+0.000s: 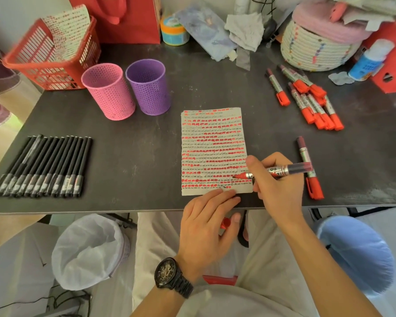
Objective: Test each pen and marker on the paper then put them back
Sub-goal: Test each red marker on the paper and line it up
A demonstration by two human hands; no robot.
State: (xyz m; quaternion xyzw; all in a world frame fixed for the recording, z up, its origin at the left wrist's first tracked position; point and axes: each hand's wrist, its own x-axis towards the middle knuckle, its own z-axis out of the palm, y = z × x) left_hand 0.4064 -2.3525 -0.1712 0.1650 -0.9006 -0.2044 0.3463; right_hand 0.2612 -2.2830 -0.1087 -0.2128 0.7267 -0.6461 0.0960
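Red dashes fill the paper (213, 143), which lies on the dark table (135, 156) close to its near edge. The right hand (281, 191) grasps an uncapped red marker (281, 170), its tip touching the paper low on the right side. The left hand (204, 225) presses straight fingers on the paper's near edge while its thumb pinches the red cap (225, 223). Just right of the right hand lies one capped marker (303, 147). A pile of markers (311, 104) lies far right. Black pens (44, 165) lie in a row at left, with a pink cup (108, 92) and a purple cup (148, 86) standing beyond them.
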